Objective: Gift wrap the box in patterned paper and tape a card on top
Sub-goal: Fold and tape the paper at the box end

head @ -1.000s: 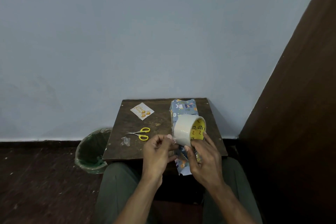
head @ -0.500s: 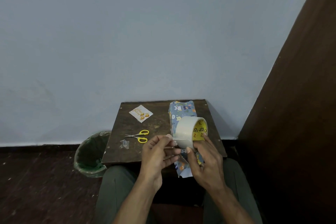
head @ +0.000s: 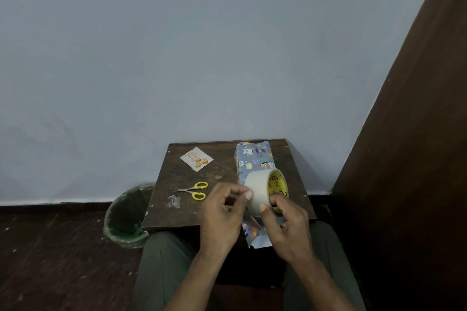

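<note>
Right hand (head: 288, 225) grip curled round tape roll (head: 265, 193), left hand (head: 222, 212) fingertips pinching at its 9 o'clock edge, box (head: 255, 161) in blue animal-print paper on bench (head: 222, 174), ends unfolded

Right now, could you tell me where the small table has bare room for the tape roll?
Bare wood lies between the white greeting card and the yellow-handled scissors, and along the dark wooden table near its left edge. The right side is crowded by the paper-wrapped box and both hands.
</note>
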